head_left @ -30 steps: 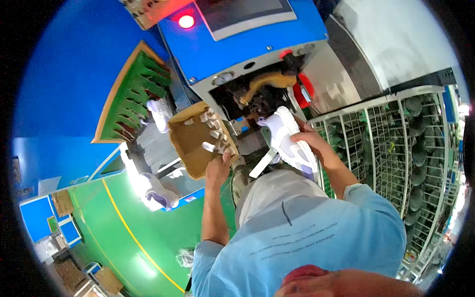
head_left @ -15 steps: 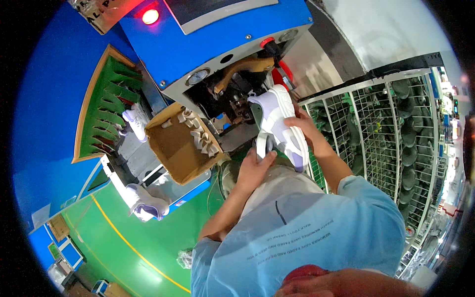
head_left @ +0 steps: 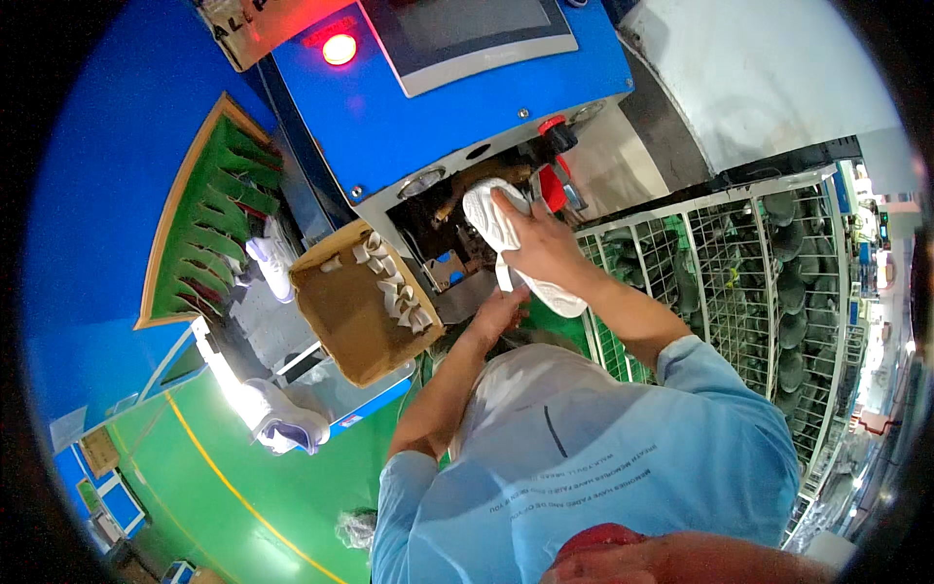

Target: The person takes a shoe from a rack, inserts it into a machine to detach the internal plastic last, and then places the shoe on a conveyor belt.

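1 white shoe (head_left: pixel 489 220) at frame centre, sole to camera, long axis upper left to lower right; right hand (head_left: pixel 550 248) wrapped round it, nearer; left hand (head_left: pixel 501 310) just below, at end of white strip (head_left: pixel 503 276), can't tell if pinching; shoe held before blue machine (head_left: pixel 448 136), upper centre; cardboard box (head_left: pixel 341 311) left of centre; wire rack (head_left: pixel 693 263) right; green floor (head_left: pixel 224 477) lower left.

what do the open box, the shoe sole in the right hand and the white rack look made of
Box: probably cardboard, matte brown, thin-walled. Sole: likely rubber or foam, matte white, patterned surface. Rack: apparently metal, painted or coated white, slim bars in a grid.
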